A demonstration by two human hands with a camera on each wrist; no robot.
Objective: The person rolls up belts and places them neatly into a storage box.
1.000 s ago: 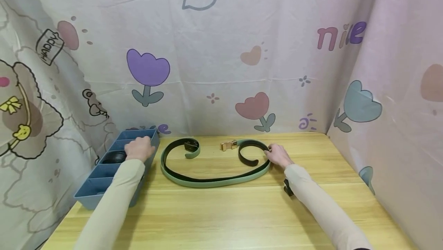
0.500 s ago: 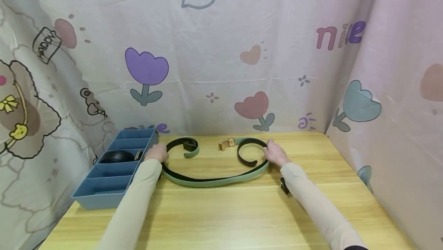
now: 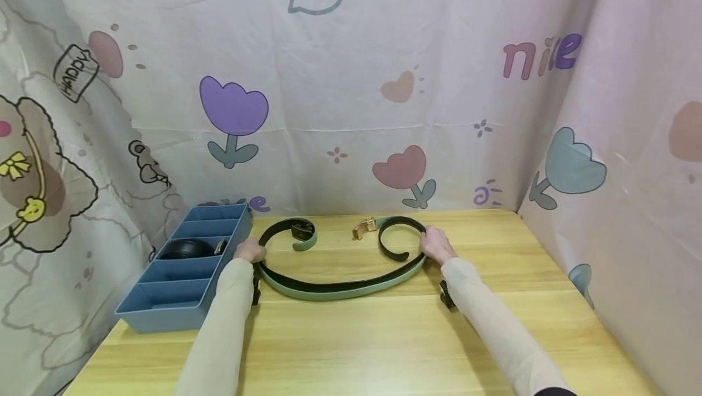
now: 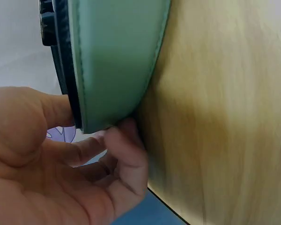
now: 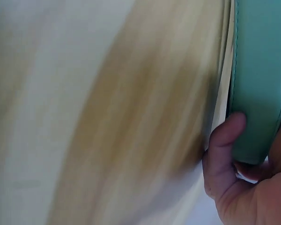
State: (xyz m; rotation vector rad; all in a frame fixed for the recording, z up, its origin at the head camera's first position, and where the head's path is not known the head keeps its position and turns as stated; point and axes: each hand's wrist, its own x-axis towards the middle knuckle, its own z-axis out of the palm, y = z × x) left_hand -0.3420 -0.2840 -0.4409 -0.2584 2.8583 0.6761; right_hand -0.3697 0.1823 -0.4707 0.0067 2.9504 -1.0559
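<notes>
Two belts lie nested on edge in a wide curve: a green belt outside with a gold buckle at its right end, and a black belt inside with a dark buckle at the left. Both ends curl inward. My left hand grips the left bend; in the left wrist view its fingers bend against the green side while a digit presses the black side. At the right bend my right hand holds on, a curled finger against the green leather in the right wrist view.
A blue-grey divided box stands at the left, just beside the left hand. A coiled black belt sits in one of its compartments. The wooden table ends at a printed curtain behind and at the sides.
My left hand has moved from over the box to the belts' left bend and now grips there. The box's coiled belt came into fuller view. The gold buckle has turned slightly.
</notes>
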